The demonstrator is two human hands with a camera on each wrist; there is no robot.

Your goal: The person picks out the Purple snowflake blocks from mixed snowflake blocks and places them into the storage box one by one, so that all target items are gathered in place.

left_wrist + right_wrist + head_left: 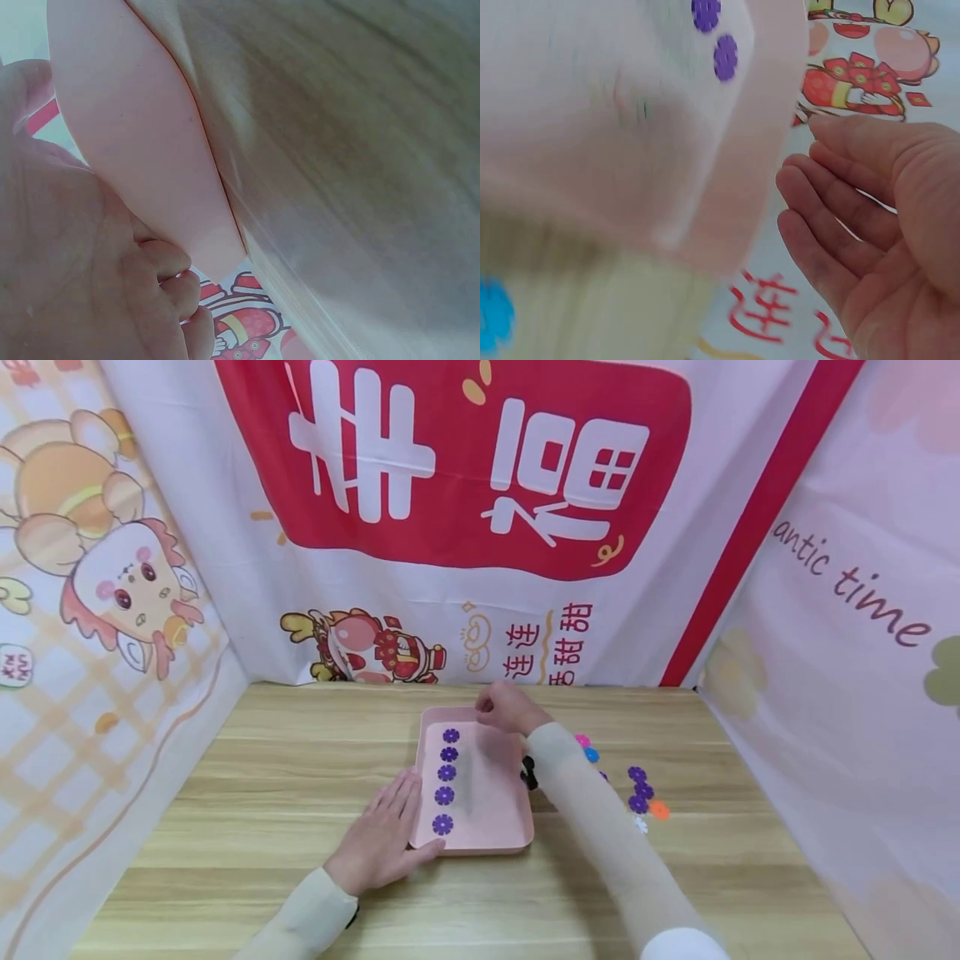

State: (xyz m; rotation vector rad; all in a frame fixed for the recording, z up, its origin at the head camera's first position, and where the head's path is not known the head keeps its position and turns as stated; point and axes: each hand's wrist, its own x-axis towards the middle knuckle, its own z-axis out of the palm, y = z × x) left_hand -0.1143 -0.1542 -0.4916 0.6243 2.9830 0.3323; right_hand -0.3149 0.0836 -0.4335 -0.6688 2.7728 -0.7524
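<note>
A pink tray lies on the table, with a column of several purple snowflake-shaped discs along its left side. My left hand rests at the tray's near left edge, fingers extended along the side and thumb at the near corner. In the left wrist view, that hand lies against the tray wall. My right hand is over the far right corner of the tray. Its fingers bend loosely in the right wrist view, and nothing shows between thumb and fingertips.
Right of the tray, partly behind the right forearm, lie loose discs: several purple ones, an orange one, a white one, a blue one and a pink one. Printed cloth hangs behind the wooden table.
</note>
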